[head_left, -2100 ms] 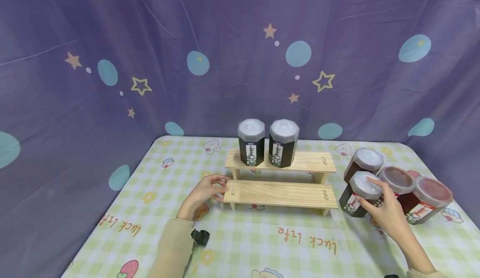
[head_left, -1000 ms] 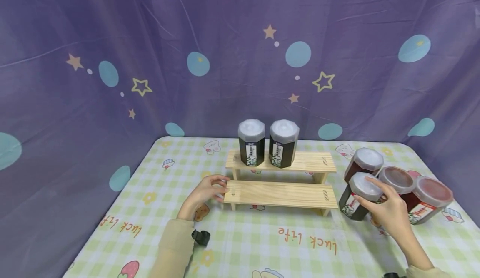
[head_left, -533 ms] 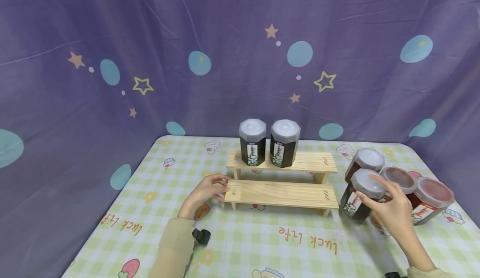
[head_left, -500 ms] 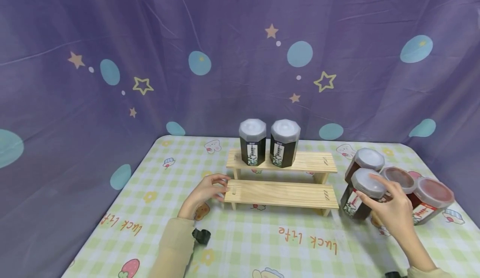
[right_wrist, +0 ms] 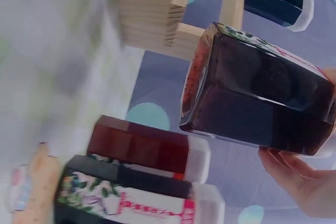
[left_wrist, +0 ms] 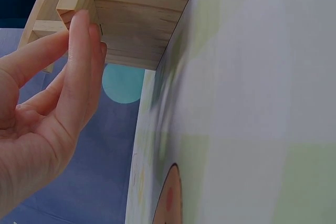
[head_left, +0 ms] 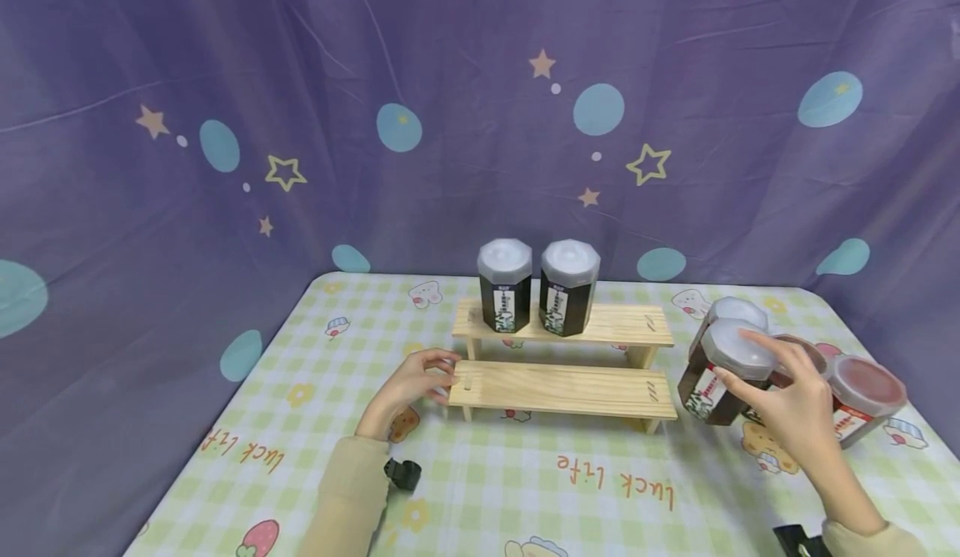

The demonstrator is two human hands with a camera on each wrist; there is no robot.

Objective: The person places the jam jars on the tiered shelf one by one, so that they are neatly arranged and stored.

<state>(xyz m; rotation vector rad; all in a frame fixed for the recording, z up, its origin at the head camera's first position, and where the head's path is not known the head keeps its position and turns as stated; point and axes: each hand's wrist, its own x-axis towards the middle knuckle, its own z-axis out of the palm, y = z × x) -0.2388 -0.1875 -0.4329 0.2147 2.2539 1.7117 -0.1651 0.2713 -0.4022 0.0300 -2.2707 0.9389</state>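
At the right of the table (head_left: pixel 585 511): a dark, many-sided, glossy jar (head_left: pixel 727 353) with a translucent whitish lid and a white, red and green label is held up; the right wrist view shows its base apart from the checked cloth, with what looks like a slight tilt.
Right grip (head_left: pixel 798 398): fingers and thumb curled round the jar at its lid end. Likely chosen because the tall neighbours crowd the lower body; it also leaves label and base free.
Left grip (head_left: pixel 411 386): fingers fairly straight, tips at the left end of the lower shelf, apparently touching. Reads as steadying, not lifting.
Lower shelf (head_left: pixel 558 387): pale, flat wooden plank on short legs, level, in front of the higher tier; within reach of both sides.
Upper shelf (head_left: pixel 626 322): matching pale wooden plank, set higher, presumably so a back row shows over a front one.
Shelved pair: left dark jar (head_left: pixel 506 290) and right dark jar (head_left: pixel 567 292), whitish lids, upright, a narrow gap between. Labels face the person, probably for reading.
Neighbours: red-brown jar with whitish lid (head_left: pixel 738 310) behind the held one; two jars with reddish lids (head_left: pixel 866 382) to its right, bunched close, perhaps to keep stock handy.
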